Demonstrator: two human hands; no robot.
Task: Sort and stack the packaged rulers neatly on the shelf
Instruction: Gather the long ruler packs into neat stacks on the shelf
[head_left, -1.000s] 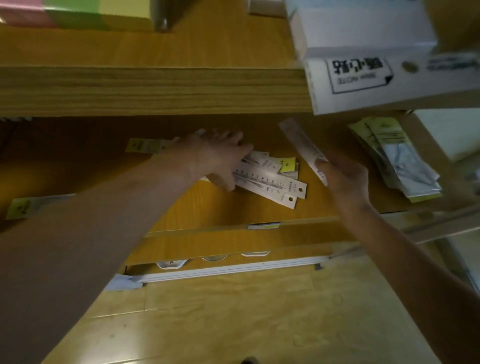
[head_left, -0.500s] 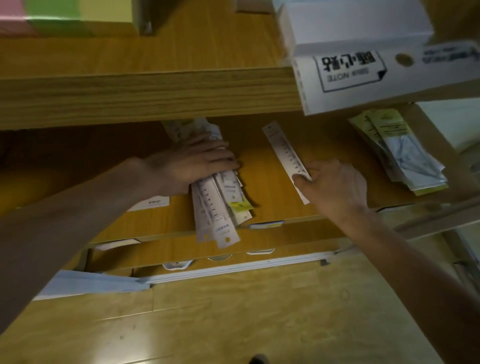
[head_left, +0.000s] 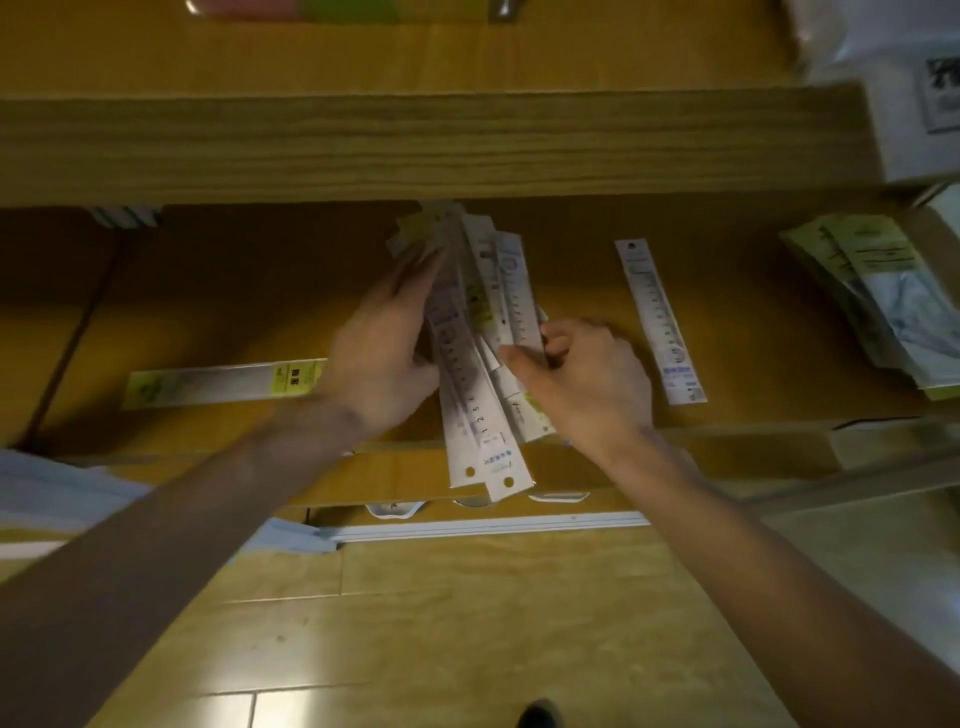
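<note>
Wooden shelving (head_left: 415, 150) above glossy tan floor tiles (head_left: 467, 623)

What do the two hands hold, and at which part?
Both hold the ruler bundle mid-length: left hand flat against its left side, right hand pinching its right edge.

White box (head_left: 914, 98) top rt, pkt stack (head_left: 878, 291) rt, wood floor (head_left: 467, 623).
</note>
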